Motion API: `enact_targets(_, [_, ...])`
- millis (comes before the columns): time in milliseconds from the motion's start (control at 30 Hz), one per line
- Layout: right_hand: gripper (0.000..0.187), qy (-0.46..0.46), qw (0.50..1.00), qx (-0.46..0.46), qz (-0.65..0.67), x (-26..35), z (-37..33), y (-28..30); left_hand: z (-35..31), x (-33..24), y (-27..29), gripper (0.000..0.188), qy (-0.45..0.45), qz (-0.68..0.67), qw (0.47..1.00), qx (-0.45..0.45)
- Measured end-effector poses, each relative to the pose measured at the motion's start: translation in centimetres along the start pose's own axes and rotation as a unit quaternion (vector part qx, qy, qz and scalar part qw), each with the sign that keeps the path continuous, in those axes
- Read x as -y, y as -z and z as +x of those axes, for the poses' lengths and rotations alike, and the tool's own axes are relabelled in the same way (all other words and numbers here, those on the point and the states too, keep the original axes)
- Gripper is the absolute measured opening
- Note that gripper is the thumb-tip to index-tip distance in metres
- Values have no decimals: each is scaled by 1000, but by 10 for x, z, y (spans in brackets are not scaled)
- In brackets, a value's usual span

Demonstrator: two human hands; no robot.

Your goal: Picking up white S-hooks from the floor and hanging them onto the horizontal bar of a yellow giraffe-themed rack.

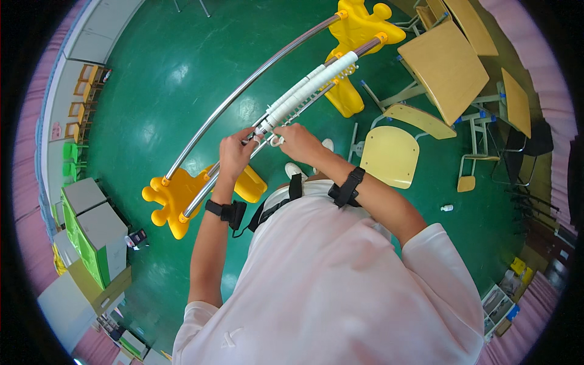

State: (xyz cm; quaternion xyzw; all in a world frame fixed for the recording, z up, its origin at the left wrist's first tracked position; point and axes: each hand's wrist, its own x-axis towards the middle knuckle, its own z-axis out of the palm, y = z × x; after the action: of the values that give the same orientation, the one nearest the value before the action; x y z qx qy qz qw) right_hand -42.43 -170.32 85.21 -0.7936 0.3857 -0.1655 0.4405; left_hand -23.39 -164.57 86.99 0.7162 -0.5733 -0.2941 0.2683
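Note:
A clothes rack with two long silver rails [231, 100] and yellow hand-shaped end pieces [173, 204] stands in front of me on the green floor. A row of white hangers [307, 90] hangs bunched on the nearer rail. My left hand [236, 152] grips the nearer rail at the near end of the hanger row. My right hand [296, 141] is closed on the hook of the nearest white hanger, just right of my left hand. Black straps sit on both wrists.
A yellow chair [392, 155] and wooden desks [447, 67] stand to the right. Grey and green boxes [97, 234] sit at the left. A small white bottle [447, 208] lies on the floor. Small yellow and green chairs [79, 109] line the left wall.

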Motion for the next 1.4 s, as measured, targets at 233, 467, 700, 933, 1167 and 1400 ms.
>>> enact_targets(233, [21, -9, 1000, 0, -27, 0, 3, -2, 11, -4, -4, 29, -40, 17, 999, 0])
enact_targets(467, [18, -57, 992, 79, -83, 1, 5, 2, 7, -12, 4, 28, -32, 95, 994, 50])
enact_targets(700, [23, -54, 991, 123, 15, 10, 8, 18, -22, 3, 2, 20, -8, -19, 1000, 10])
enact_targets(933, [26, -35, 954, 180, 238, 29, 13, 17, -25, -5, 4, 11, 104, -419, 897, 95])
enact_targets(1167, [22, -60, 970, 137, 192, 36, 17, -1, -33, -26, 3, 29, 113, -194, 970, 94])
enact_targets(1400, [19, 58, 996, -37, 59, 12, 26, -31, -31, -16, 12, 26, -51, -15, 996, -66])
